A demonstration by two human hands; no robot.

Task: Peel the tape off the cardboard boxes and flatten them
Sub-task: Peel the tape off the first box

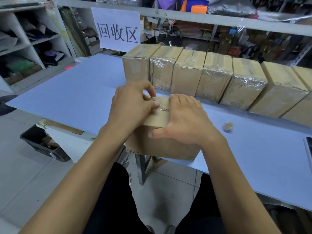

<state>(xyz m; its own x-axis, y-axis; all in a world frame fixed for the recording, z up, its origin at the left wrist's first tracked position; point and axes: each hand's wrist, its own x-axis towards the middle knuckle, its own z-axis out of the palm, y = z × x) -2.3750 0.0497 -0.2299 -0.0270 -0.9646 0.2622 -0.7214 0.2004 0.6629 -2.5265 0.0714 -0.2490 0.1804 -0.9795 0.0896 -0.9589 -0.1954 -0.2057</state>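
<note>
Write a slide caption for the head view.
Left hand picks at tape on a box; right hand steadies it.

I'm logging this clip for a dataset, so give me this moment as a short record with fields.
setting: blue table in a storeroom, sign behind it
box in work: cardboard box at the table's near edge
left hand: pinches the clear tape on the box top
right hand: lies flat on the box top, thumb over the front face
waiting: row of taped boxes along the far side
also on table: small tape wad
stage: peeling, box not yet flattened
</note>
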